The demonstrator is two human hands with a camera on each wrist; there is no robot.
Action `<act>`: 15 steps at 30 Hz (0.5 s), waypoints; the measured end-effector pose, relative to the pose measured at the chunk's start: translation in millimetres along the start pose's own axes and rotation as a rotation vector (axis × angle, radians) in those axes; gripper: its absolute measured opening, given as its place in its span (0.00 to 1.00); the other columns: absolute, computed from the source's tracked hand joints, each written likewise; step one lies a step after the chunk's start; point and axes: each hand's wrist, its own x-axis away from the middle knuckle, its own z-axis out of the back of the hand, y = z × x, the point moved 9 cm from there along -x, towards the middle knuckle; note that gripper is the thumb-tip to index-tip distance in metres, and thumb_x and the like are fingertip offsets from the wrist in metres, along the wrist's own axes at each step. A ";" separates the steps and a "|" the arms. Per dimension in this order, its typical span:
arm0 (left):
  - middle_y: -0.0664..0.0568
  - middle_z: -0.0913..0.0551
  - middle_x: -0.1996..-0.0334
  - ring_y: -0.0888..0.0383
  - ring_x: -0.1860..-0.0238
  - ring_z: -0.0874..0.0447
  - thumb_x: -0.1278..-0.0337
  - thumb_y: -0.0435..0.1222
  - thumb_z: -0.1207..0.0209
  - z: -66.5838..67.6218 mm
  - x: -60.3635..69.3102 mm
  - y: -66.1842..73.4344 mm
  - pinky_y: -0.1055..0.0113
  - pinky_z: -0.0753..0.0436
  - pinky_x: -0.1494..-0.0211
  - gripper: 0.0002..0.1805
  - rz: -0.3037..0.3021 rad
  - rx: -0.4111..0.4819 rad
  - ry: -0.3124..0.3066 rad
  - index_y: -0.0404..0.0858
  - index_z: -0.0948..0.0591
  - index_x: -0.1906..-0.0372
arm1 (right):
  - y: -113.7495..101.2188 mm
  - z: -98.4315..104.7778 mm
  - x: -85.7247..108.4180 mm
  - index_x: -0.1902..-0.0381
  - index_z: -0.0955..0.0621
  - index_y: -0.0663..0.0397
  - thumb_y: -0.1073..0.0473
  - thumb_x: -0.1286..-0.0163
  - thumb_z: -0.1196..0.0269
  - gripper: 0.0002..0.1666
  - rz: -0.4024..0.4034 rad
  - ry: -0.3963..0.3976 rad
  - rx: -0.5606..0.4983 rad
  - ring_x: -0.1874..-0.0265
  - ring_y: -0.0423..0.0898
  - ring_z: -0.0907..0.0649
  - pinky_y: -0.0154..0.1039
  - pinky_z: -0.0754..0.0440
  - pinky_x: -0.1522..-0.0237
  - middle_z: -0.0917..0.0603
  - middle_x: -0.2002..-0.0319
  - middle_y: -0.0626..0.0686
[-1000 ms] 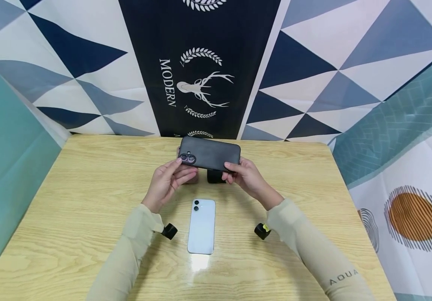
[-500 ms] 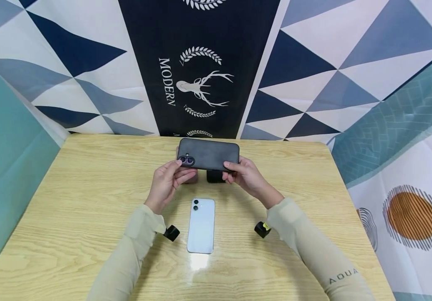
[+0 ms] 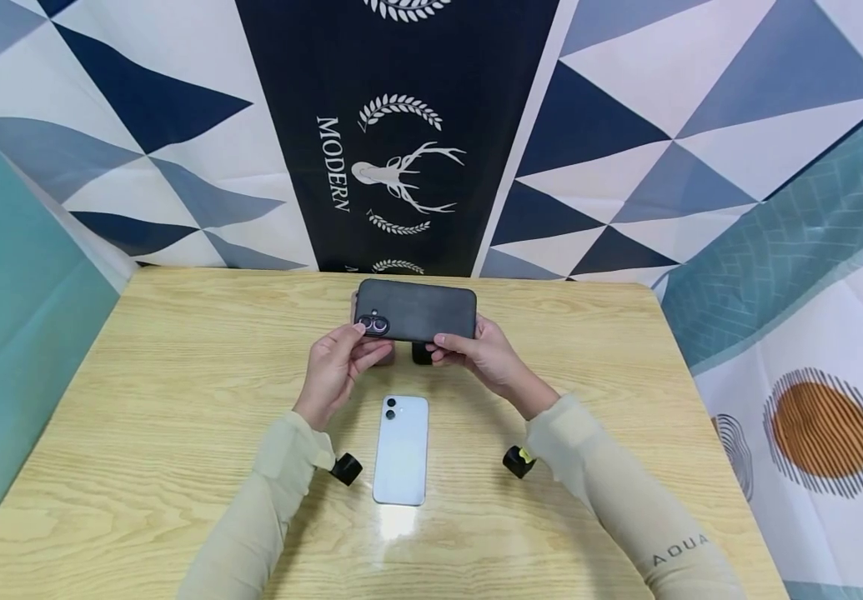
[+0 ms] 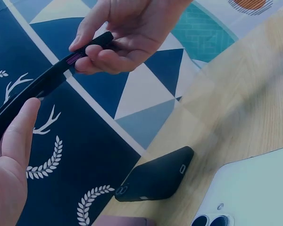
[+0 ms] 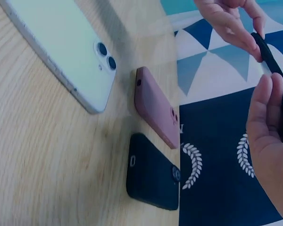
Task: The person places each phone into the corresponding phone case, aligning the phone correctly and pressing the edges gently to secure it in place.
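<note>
Above the far part of the table, both hands hold a phone in a black case (image 3: 422, 312). Its back faces up, with two lenses at the left end. My left hand (image 3: 328, 367) pinches the lens corner, thumb on top. At the other end, my right hand (image 3: 493, 362) grips the lower edge. A purple strip shows in the edge near the right fingers in the left wrist view. How far the phone sits in the case, I cannot tell. A white phone (image 3: 401, 454) lies back up, nearer me.
Behind the held phone, a pink cased phone (image 5: 155, 108) and a black cased phone (image 5: 151, 174) stand side by side, partly hidden in the head view. The wooden table (image 3: 176, 400) ends at a patterned wall cloth (image 3: 596, 150). Black wrist cameras (image 3: 346, 469) hang under both sleeves.
The phone in the black case has sunk slightly toward me. My right hand has slid left along its lower edge. The left hand keeps its pinch; the white phone stays put.
</note>
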 end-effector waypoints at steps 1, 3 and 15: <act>0.48 0.14 0.71 0.57 0.66 0.12 0.32 0.30 0.55 -0.4 -0.3 -0.4 0.65 0.16 0.54 0.13 0.005 0.015 -0.002 0.36 0.20 0.67 | -0.7 -0.3 -0.7 0.50 0.33 0.56 0.74 0.35 0.47 0.18 0.009 0.005 -0.005 0.76 0.41 0.16 0.36 0.14 0.63 0.15 0.73 0.50; 0.48 0.13 0.71 0.56 0.66 0.12 0.31 0.31 0.54 -1.4 -1.3 -1.3 0.65 0.16 0.53 0.12 0.016 0.046 -0.004 0.36 0.19 0.66 | -2.3 -0.5 -2.2 0.49 0.33 0.56 0.74 0.35 0.47 0.18 0.025 0.016 -0.012 0.76 0.40 0.16 0.35 0.14 0.64 0.15 0.73 0.50; 0.46 0.13 0.68 0.57 0.62 0.13 0.36 0.28 0.48 -17.7 -0.8 -25.2 0.66 0.17 0.52 0.08 0.102 -0.002 0.001 0.34 0.18 0.66 | 3.2 -4.3 -9.8 0.51 0.33 0.56 0.74 0.34 0.48 0.17 0.083 0.036 -0.090 0.76 0.39 0.17 0.34 0.15 0.66 0.16 0.72 0.49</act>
